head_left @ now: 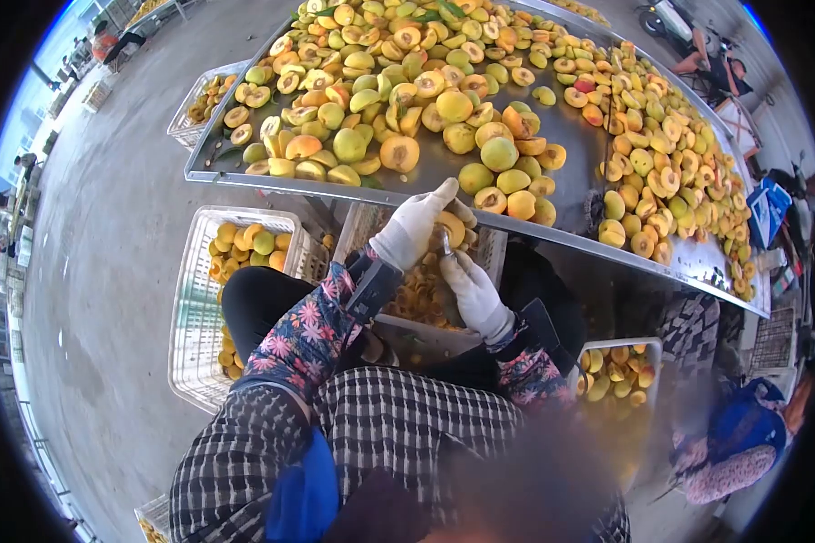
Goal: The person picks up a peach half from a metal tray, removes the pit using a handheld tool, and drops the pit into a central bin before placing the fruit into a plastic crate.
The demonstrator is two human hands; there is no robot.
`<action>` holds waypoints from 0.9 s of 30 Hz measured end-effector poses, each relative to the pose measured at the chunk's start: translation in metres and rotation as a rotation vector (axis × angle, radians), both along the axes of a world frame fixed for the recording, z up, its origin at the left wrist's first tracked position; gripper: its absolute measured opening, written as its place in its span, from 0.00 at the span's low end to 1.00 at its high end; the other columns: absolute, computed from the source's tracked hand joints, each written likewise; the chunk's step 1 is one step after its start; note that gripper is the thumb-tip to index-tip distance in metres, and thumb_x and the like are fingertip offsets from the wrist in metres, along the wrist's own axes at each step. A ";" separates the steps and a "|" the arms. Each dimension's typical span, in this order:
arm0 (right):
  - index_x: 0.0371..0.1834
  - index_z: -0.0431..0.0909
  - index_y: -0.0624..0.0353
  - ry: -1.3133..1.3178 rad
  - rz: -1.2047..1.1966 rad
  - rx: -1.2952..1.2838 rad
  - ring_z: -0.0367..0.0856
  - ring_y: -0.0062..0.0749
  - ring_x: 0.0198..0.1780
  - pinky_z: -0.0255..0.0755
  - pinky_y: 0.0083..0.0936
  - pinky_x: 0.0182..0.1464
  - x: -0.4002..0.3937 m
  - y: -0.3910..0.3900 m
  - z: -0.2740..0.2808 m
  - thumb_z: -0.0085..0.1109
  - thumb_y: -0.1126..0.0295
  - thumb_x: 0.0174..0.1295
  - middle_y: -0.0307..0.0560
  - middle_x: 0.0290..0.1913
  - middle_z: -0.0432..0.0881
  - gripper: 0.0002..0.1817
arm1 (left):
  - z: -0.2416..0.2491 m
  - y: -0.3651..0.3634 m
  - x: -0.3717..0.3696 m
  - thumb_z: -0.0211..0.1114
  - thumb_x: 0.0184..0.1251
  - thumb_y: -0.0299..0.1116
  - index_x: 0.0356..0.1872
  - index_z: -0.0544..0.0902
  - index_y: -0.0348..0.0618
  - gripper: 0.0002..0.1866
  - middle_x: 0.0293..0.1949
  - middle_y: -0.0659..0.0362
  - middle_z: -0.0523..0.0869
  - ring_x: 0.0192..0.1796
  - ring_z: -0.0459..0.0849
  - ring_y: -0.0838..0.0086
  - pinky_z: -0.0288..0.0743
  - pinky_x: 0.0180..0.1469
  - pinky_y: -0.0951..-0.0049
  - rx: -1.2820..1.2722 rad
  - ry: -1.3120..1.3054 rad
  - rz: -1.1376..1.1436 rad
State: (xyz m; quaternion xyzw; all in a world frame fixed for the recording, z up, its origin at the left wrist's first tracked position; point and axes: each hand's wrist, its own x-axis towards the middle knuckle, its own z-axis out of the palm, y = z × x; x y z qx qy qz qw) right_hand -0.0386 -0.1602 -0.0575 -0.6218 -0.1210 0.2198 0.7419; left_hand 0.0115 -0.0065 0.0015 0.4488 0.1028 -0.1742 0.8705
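Note:
My left hand [417, 226], in a white glove, is closed around a yellow peach half [450, 230] just off the near edge of the metal table. Its cut face is turned toward my right hand [476, 295], also white-gloved. Between the right fingers is a small metal pitting tool [445, 242], its tip at the peach half; the exact shape of the tip is too small to tell. Beneath both hands stands a crate [491, 256] with peach pieces [417, 299] in it, partly covered by my hands and arms.
The metal table [566, 167] bears heaps of halved peaches [407, 90]. At left stands a white basket [190, 335] of peaches; another container [656, 348] with peach halves is at right. A further basket [186, 127] sits past the table's left side. Other people [118, 43] sit in the background.

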 end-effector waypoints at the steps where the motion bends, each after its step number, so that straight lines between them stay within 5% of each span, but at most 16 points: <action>1: 0.57 0.72 0.59 0.108 -0.067 0.048 0.80 0.27 0.35 0.74 0.21 0.41 -0.001 0.003 -0.003 0.50 0.57 0.73 0.39 0.34 0.81 0.19 | 0.004 -0.001 -0.001 0.55 0.73 0.52 0.32 0.78 0.35 0.25 0.34 0.49 0.84 0.34 0.86 0.59 0.83 0.37 0.64 -0.030 0.003 0.007; 3: 0.56 0.73 0.60 0.486 0.300 0.498 0.79 0.25 0.38 0.73 0.19 0.44 0.005 -0.017 0.003 0.49 0.57 0.74 0.39 0.37 0.80 0.18 | 0.002 -0.002 -0.001 0.55 0.73 0.52 0.33 0.78 0.35 0.25 0.34 0.48 0.84 0.34 0.86 0.59 0.84 0.37 0.64 -0.051 -0.012 0.054; 6: 0.56 0.73 0.59 0.739 0.555 0.851 0.77 0.24 0.38 0.71 0.15 0.42 0.008 -0.021 0.011 0.52 0.59 0.72 0.38 0.36 0.78 0.17 | -0.009 -0.011 -0.001 0.55 0.73 0.52 0.34 0.78 0.35 0.25 0.35 0.48 0.84 0.34 0.86 0.58 0.84 0.37 0.63 -0.037 -0.020 0.155; 8: 0.56 0.73 0.60 0.606 0.334 0.676 0.77 0.27 0.38 0.71 0.15 0.41 0.004 -0.015 0.005 0.53 0.60 0.72 0.40 0.35 0.78 0.17 | -0.010 -0.016 -0.003 0.55 0.73 0.52 0.34 0.78 0.34 0.25 0.35 0.48 0.84 0.34 0.86 0.58 0.84 0.37 0.63 -0.042 0.030 0.215; 10: 0.56 0.73 0.61 0.264 -0.156 0.197 0.79 0.34 0.39 0.73 0.19 0.41 -0.004 -0.004 -0.007 0.52 0.60 0.72 0.46 0.35 0.79 0.18 | -0.015 -0.019 -0.001 0.54 0.74 0.53 0.35 0.78 0.34 0.26 0.35 0.48 0.84 0.34 0.86 0.59 0.84 0.37 0.63 -0.038 0.041 0.216; 14: 0.56 0.71 0.65 -0.384 -0.033 -0.361 0.80 0.32 0.42 0.73 0.27 0.44 -0.003 -0.014 0.017 0.49 0.58 0.72 0.44 0.41 0.82 0.20 | -0.004 -0.018 -0.005 0.52 0.74 0.54 0.36 0.77 0.35 0.26 0.35 0.48 0.84 0.34 0.86 0.59 0.84 0.37 0.62 0.088 0.010 0.110; 16: 0.55 0.70 0.66 -0.441 -0.131 -0.479 0.78 0.30 0.42 0.72 0.28 0.44 -0.011 -0.007 0.017 0.49 0.60 0.73 0.44 0.43 0.81 0.20 | -0.008 -0.019 -0.002 0.52 0.74 0.55 0.37 0.77 0.36 0.26 0.36 0.48 0.84 0.34 0.86 0.59 0.84 0.37 0.62 0.084 0.023 0.095; 20: 0.50 0.74 0.57 0.395 -0.048 0.165 0.72 0.18 0.29 0.66 0.15 0.30 -0.013 -0.006 0.034 0.50 0.57 0.73 0.35 0.29 0.76 0.15 | -0.004 -0.028 -0.006 0.51 0.74 0.56 0.36 0.76 0.37 0.26 0.36 0.49 0.84 0.33 0.86 0.59 0.84 0.37 0.61 -0.036 -0.007 0.164; 21: 0.46 0.74 0.53 0.477 -0.023 0.221 0.68 0.17 0.21 0.60 0.13 0.21 -0.017 -0.008 0.046 0.48 0.53 0.73 0.34 0.24 0.71 0.15 | -0.002 -0.030 -0.007 0.51 0.74 0.55 0.36 0.75 0.37 0.26 0.36 0.49 0.84 0.34 0.86 0.58 0.84 0.37 0.61 -0.069 0.003 0.161; 27: 0.42 0.72 0.51 0.835 0.286 0.681 0.56 0.19 0.11 0.50 0.17 0.12 -0.009 -0.024 0.035 0.42 0.45 0.73 0.31 0.18 0.63 0.21 | -0.006 -0.033 -0.003 0.53 0.74 0.53 0.36 0.78 0.36 0.25 0.35 0.50 0.85 0.34 0.86 0.62 0.84 0.38 0.65 -0.006 -0.045 0.146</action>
